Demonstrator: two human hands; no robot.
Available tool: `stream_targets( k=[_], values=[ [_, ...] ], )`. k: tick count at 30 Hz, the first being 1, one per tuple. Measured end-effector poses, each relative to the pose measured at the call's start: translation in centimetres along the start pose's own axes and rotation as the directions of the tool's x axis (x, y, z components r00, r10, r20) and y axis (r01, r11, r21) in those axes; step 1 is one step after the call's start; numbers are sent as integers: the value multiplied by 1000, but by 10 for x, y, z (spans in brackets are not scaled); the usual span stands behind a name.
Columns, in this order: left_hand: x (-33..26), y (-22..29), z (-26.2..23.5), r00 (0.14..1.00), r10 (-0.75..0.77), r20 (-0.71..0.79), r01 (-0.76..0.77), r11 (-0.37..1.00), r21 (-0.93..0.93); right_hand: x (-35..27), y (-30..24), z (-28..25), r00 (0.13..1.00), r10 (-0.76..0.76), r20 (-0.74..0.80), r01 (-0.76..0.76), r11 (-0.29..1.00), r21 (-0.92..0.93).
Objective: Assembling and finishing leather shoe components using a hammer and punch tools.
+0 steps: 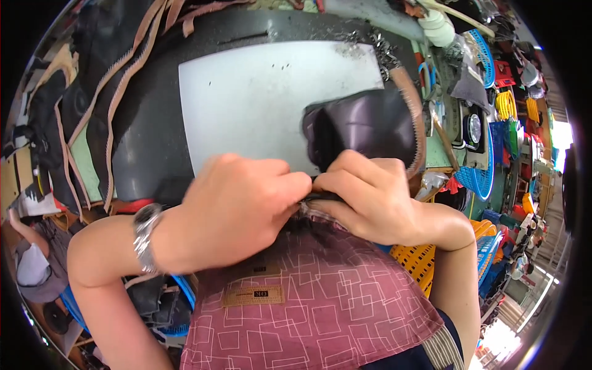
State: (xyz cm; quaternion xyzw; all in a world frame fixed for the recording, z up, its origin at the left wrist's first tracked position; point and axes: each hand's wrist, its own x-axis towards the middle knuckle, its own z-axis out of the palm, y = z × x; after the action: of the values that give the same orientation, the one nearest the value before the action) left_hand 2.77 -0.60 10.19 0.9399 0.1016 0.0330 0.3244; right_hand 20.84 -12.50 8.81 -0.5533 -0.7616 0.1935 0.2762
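My left hand point(237, 200) and my right hand point(373, 200) meet at the near edge of the worktop, just above my apron. Both have curled, closed fingers, with the fingertips pressed close together. A black leather piece point(370, 120), folded and slightly blurred, reaches from the right side of the white board point(246, 105) down to my fingers. Its dark near edge shows between them, though the fingertips hide most of the pinched part. Along its right side runs a brown strip point(408, 92) with a zigzag-cut edge.
Long brown zigzag-edged strips point(117, 105) lie over dark material at the left. Black scraps point(385, 49) gather beyond the board's far right corner. Blue and yellow baskets point(416, 265) stand low at the right. Another person point(37, 265) is at the far left.
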Motion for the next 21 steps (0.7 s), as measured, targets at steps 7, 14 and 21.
stream_targets(
  k=[7, 14, 21],
  values=[
    [26, 4, -48, 788, 577, -214, -256, 625, 738, -30, 30, -59, 540, -45, -841, 12, 999, -45],
    [-3, -69, 32, 824, 562, 72, -341, 390, 856, -133, 192, -55, 748, 458, -481, -633, 711, -306],
    [-13, -80, 46, 841, 516, -163, -323, 720, 614, -129, 199, -62, 653, 392, -648, -707, 622, -336]
  ],
)
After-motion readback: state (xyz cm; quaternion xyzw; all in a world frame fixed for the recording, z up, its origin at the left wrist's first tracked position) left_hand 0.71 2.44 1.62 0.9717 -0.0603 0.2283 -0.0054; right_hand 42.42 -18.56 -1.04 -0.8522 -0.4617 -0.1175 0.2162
